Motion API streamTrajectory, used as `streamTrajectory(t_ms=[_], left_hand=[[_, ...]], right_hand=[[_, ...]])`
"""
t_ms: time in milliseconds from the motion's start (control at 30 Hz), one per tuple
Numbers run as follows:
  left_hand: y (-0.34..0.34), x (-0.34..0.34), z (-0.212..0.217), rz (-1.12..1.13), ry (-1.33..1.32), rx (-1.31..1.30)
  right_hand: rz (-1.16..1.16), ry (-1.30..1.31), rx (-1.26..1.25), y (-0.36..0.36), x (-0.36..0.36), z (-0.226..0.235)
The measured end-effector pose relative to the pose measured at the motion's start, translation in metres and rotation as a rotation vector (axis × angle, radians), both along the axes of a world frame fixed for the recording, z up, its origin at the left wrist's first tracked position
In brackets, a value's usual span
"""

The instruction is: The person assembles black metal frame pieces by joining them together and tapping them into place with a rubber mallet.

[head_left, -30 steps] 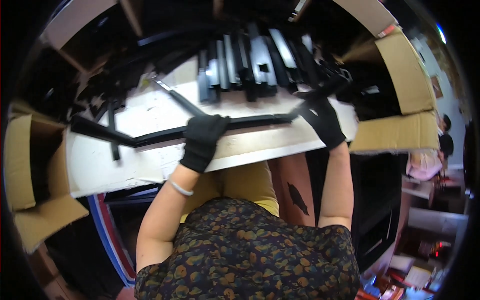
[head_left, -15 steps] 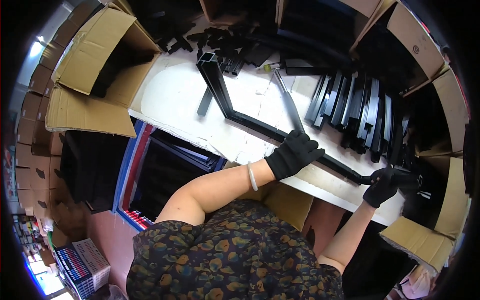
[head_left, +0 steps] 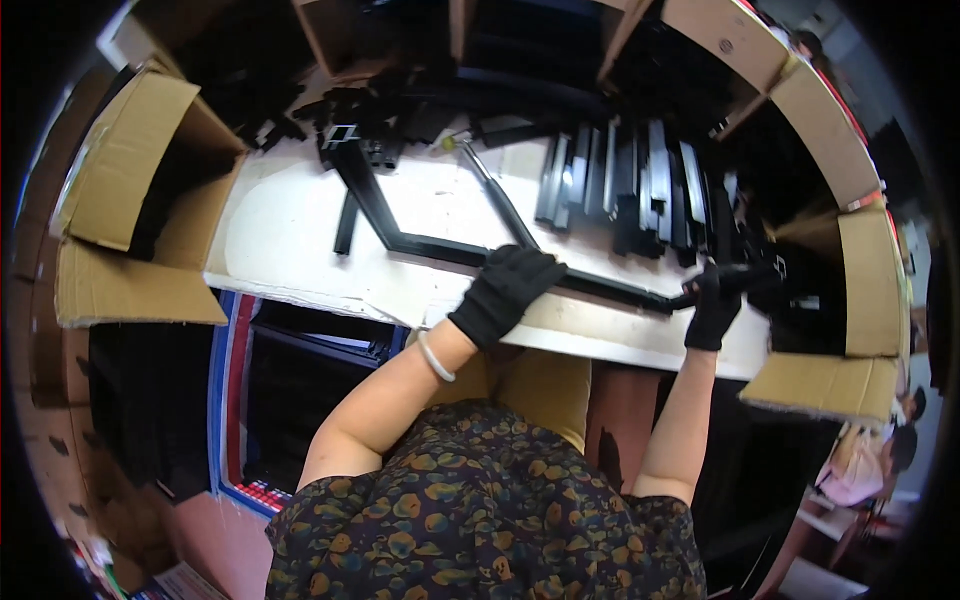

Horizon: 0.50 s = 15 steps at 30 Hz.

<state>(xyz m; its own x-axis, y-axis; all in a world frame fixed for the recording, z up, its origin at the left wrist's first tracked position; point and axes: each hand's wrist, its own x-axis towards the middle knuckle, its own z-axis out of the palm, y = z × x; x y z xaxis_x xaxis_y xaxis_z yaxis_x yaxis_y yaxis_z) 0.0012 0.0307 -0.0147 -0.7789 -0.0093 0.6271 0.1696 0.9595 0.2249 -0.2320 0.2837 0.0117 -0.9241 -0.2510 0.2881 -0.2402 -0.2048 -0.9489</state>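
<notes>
A black three-sided frame of hollow bars [head_left: 440,250] lies along the front of the white bench [head_left: 290,235]. My left hand [head_left: 508,292], in a black glove, closes over its long middle bar. Touching the top of these fingers is the lower end of a hammer's dark handle [head_left: 497,195]; whether they also grip it is unclear. The hammer has a yellow-green tip [head_left: 449,143]. At the frame's right corner, my gloved right hand [head_left: 715,300] is closed around the short side bar [head_left: 752,275], its fingers partly blurred.
Several black bars [head_left: 630,185] lie side by side behind the frame. Small black parts [head_left: 375,110] are heaped at the back left. An open cardboard box [head_left: 130,285] stands on the left, and another box's flap [head_left: 820,388] juts out on the right.
The whole view has turned and shifted, so bench and frame sit further left and more level. Both hands stay at the same places on the frame.
</notes>
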Motion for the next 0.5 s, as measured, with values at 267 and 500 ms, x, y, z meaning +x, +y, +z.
streamTrajectory(t_ms=[267, 500], left_hand=[[-0.028, 0.018, 0.019, 0.138, -0.075, 0.065], [-0.028, 0.019, 0.015, 0.149, -0.041, 0.007]], right_hand=[[-0.144, 0.033, 0.473, -0.001, 0.028, -0.039], [-0.074, -0.004, 0.352, 0.005, 0.037, -0.035]])
